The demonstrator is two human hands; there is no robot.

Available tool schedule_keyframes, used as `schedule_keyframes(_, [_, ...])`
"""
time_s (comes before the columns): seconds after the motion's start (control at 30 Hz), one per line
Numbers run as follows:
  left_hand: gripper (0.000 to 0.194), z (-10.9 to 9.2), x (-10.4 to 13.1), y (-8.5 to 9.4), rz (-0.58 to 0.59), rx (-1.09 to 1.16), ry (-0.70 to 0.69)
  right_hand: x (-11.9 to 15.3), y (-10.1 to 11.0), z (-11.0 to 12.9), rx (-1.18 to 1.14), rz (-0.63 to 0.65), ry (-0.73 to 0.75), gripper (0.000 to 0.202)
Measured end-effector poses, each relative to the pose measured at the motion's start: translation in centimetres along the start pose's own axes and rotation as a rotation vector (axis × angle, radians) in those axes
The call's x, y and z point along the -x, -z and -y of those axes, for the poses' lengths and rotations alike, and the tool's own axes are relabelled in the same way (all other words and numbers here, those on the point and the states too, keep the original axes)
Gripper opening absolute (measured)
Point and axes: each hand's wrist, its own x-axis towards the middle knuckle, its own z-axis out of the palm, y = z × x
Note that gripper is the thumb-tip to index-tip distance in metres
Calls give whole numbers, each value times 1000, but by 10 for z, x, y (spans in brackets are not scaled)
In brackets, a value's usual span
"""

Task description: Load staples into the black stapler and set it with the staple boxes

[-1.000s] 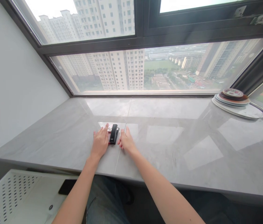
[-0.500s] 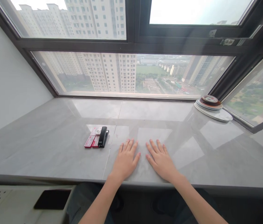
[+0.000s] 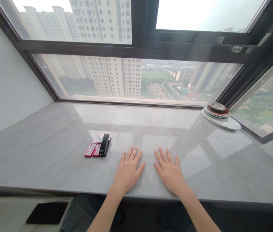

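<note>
My left hand (image 3: 128, 170) lies palm down on the grey tiled sill (image 3: 148, 125), its fingers spread and nothing in it. Beside it, a short gap to the right, my right hand (image 3: 169, 172) rests flat in the same way, also with spread fingers. Left of my left hand is a black stapler (image 3: 105, 145), lying along the right side of several small red-and-white boxes (image 3: 90, 149). Neither hand touches the stapler or the boxes.
At the back right corner stands a stack of round plates or discs (image 3: 220, 114). Dark-framed windows (image 3: 136, 51) border the sill at the back and right. Below the front edge at left, a dark flat rectangle (image 3: 46, 213) lies on a pale surface.
The view has shifted slightly, so the sill and its objects sit a little lower in the picture. My right hand's fingers are spread somewhat wider; both hands stay on the sill.
</note>
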Motion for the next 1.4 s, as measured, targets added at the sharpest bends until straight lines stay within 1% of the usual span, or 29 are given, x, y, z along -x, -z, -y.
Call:
schedule_keyframes(0.17, [56, 2, -1, -1, -3, 0, -3, 2, -3, 3, -2, -12, -18, 59])
schedule_keyframes(0.4, [58, 2, -1, 1, 45, -29, -1, 2, 0, 2, -20, -15, -19, 60])
schedule_keyframes(0.7, [58, 1, 0, -4, 0, -18, -8, 3, 7, 4, -2, 1, -15, 64])
schedule_keyframes(0.83, [62, -3, 1, -1, 14, -82, -11, 4, 8, 5, 7, 15, -20, 66])
schedule_keyframes(1.0, [62, -7, 1, 4, 57, -177, 1, 4, 9, 6, 25, 31, -33, 67])
schedule_keyframes(1.2, [62, -5, 1, 4, 72, -208, 4, 4, 6, 5, 42, 22, -30, 66])
schedule_keyframes(1.4, [62, -9, 3, 3, 68, -233, 10, 5, 5, 6, 65, 14, -31, 68])
